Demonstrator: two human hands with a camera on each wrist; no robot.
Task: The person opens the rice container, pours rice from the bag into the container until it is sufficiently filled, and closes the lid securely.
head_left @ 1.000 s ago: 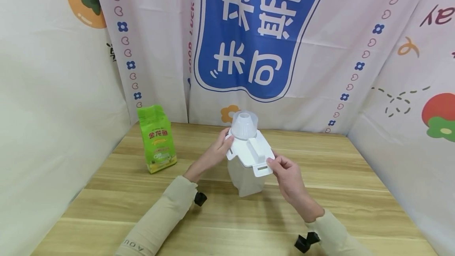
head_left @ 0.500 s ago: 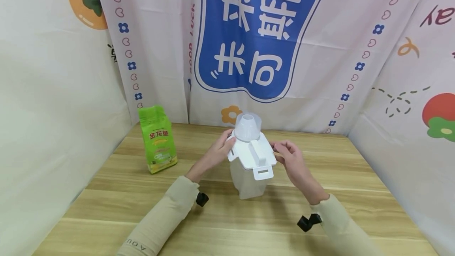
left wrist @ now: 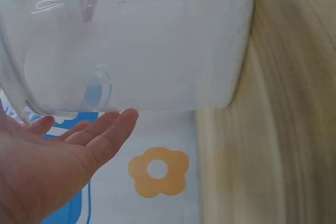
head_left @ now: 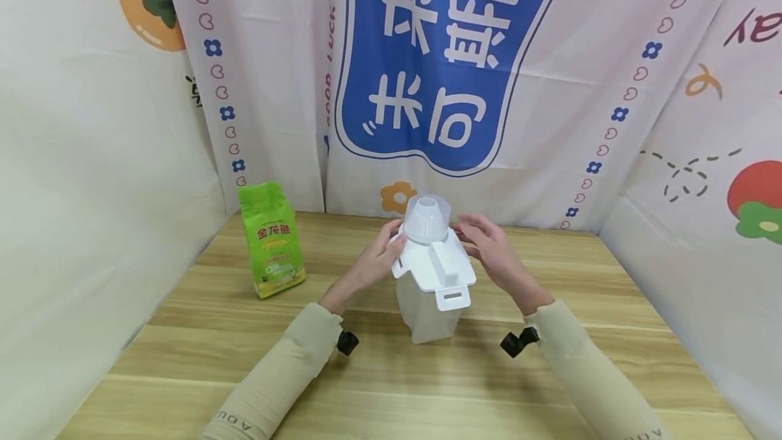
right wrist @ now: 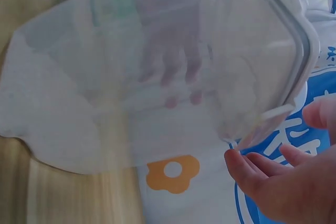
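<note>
A translucent storage container (head_left: 427,318) stands on the table with a white lid (head_left: 418,265) on top. A clear measuring cup (head_left: 425,221) sits upside down at the lid's back. The lid's front latch (head_left: 453,299) and left latch (head_left: 400,265) stick out. My left hand (head_left: 374,262) holds the left side, thumb on the lid's edge and fingers along the container wall. At the back right of the lid is my right hand (head_left: 496,253), its fingers loosely bent. In the right wrist view its fingertips (right wrist: 233,160) touch the lid's corner, with the thumb apart.
A green and yellow printed bag (head_left: 273,240) stands upright at the back left of the wooden table (head_left: 391,386). Printed white curtains (head_left: 275,80) close off the back and both sides, close behind the container.
My right hand has let go of the lid's front right corner and moved back along the right side. The container shifted slightly right, and my left hand kept its hold.
</note>
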